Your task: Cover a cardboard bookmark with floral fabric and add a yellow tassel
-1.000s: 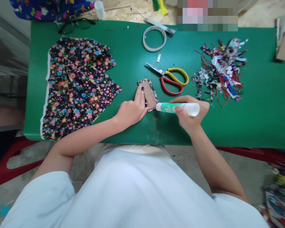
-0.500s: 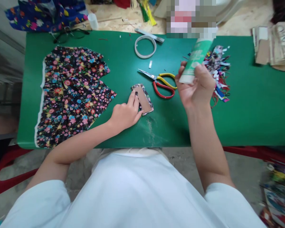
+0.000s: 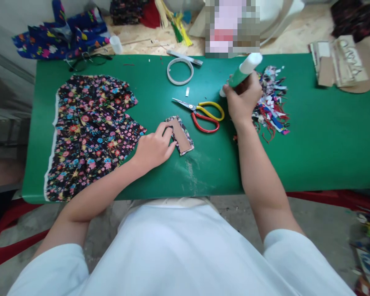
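My left hand [image 3: 152, 146] rests on the green table, its fingertips and thumb at the left edge of a small cardboard piece [image 3: 181, 137] bordered with folded floral fabric. Its fingers are bent onto that fabric edge. Held tilted in my right hand [image 3: 244, 98] is a green-and-white glue tube [image 3: 242, 73], its white end up and to the right. The tube's lower end is near the table; whether it touches I cannot tell. Between the hands lie scissors [image 3: 200, 112] with one yellow and one red handle, blades pointing left.
Black floral fabric [image 3: 92, 135] spreads over the table's left side. A tape roll [image 3: 180, 71], a metal-ended cutter [image 3: 185, 57] and eyeglasses [image 3: 89, 61] lie toward the back. Fabric scraps [image 3: 273, 102] sit right of my right hand. Cardboard pieces [image 3: 342, 65] lie far right.
My right hand has turned over and lowered the glue tube toward the table. My left fingers have bent more at the cardboard's fabric edge. The view has shifted slightly.
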{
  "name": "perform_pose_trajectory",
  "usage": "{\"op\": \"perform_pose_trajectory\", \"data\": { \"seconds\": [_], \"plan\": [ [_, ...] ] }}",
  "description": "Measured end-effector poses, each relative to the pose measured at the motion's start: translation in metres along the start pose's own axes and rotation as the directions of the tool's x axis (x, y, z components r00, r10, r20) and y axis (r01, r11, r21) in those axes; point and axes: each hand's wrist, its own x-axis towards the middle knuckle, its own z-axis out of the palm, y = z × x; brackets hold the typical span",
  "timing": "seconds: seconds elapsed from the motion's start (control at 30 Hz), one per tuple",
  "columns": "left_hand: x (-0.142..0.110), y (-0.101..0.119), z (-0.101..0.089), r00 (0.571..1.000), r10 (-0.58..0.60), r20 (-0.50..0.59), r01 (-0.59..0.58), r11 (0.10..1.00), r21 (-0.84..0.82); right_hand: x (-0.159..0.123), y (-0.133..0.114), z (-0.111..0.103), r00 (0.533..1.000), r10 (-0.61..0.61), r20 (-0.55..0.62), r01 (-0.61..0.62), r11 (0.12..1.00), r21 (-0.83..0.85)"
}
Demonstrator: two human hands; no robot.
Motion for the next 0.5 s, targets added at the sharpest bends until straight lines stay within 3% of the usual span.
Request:
{"op": "perform_pose_trajectory", "data": {
  "seconds": [0.17,0.23,0.3,0.37,0.4,0.47,0.5],
  "plan": [
    [0.009,-0.012,0.008,0.993,-0.029,-0.115,0.019,0.996,-0.085,-0.011,-0.011,0.004,0.998,-0.050,-0.041,0.043,0.987,-0.152],
    [0.013,-0.018,0.012,0.987,-0.022,-0.157,0.003,0.993,-0.119,-0.024,-0.024,0.003,0.981,-0.125,-0.148,0.081,0.959,-0.273],
    [0.018,-0.023,0.015,0.986,-0.020,-0.164,-0.004,0.990,-0.142,-0.042,-0.040,0.002,0.936,-0.221,-0.275,0.084,0.897,-0.434],
    [0.020,-0.026,0.017,0.987,-0.022,-0.162,-0.004,0.988,-0.157,-0.064,-0.057,0.004,0.955,-0.253,-0.153,0.146,0.853,-0.501],
    [0.021,-0.027,0.018,0.987,-0.024,-0.162,-0.003,0.987,-0.164,-0.076,-0.065,0.008,0.976,-0.219,-0.003,0.189,0.849,-0.494],
    [0.023,-0.028,0.019,0.986,-0.028,-0.164,-0.001,0.985,-0.175,-0.098,-0.077,0.018,0.945,-0.149,0.290,0.284,0.813,-0.509],
    [0.023,-0.028,0.020,0.986,-0.028,-0.164,-0.001,0.984,-0.179,-0.107,-0.081,0.025,0.919,-0.135,0.370,0.335,0.761,-0.556]
  ]
}}
